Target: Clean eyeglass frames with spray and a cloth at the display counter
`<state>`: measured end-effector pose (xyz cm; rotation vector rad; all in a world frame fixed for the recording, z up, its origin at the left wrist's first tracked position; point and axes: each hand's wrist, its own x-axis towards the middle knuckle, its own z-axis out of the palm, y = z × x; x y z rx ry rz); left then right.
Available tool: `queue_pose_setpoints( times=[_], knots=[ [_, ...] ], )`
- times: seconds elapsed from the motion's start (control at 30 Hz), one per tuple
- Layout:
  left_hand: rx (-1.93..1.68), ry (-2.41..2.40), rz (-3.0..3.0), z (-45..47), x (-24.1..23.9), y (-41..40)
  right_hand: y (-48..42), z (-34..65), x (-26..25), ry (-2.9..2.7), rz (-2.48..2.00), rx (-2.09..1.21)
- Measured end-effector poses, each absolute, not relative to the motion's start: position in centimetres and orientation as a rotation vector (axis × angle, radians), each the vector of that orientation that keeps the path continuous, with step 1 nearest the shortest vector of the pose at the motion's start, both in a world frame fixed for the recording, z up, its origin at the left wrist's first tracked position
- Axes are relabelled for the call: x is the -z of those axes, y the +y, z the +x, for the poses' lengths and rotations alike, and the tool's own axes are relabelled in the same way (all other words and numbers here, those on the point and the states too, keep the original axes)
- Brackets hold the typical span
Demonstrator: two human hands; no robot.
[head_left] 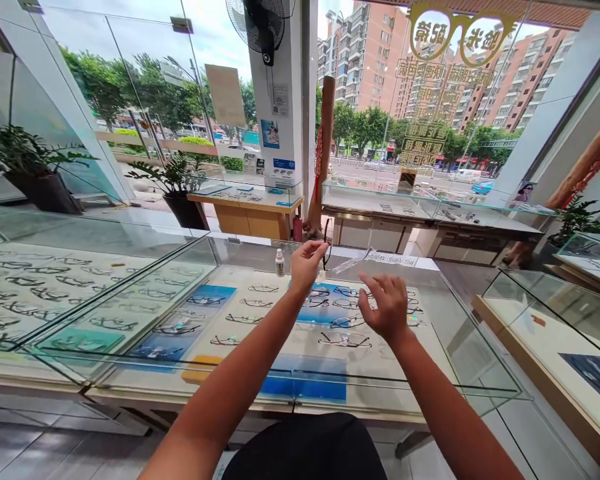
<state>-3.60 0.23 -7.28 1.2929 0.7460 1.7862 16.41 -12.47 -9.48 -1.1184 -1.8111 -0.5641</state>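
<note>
In the head view, my left forearm slants from near left up over the glass case (437,333), and my left hand (307,265) is at its far side. The thumb and first finger are clamped on a thin dark frame (329,251), which stands roughly upright and nearly edge-on to me at the fingertips. The other fingers curl in behind them.

My right forearm comes in from near right. My right hand (386,303) hovers over the case, lower and nearer than the left, back of the hand up, wrist bent a little inward. Its fingers are apart and loosely bent, tips turned left toward the frame, holding nothing I can see.

Between my hands is open air. Just left of my left hand a small bottle (280,263) stands near the far edge; right of the frame, near that same edge, lie a clear sleeve (353,262) and a printed strip (394,259).

The near edge of the case runs across under both forearms. Its right edge slants away, with open floor before the next case (517,327). To the left, more glass (105,267) adjoins.
</note>
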Motion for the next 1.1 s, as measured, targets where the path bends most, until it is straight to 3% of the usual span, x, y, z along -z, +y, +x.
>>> queue_pose_setpoints(
  times=[0.13, 0.43, 1.1],
  knots=[
    [-1.764, 0.719, 1.277, -1.8, 8.8, 1.8, -7.0, 14.5, 10.3, -1.872, -1.105, 0.649],
    [-1.737, 0.781, 1.189, -2.1, 13.0, 2.1, -5.2, 15.7, 13.5, -2.017, -1.188, 0.335],
    [-1.723, 0.863, 1.52, -1.4, 13.1, 0.3, -6.3, 13.6, 14.5, -1.833, -1.256, 0.188]
  ],
)
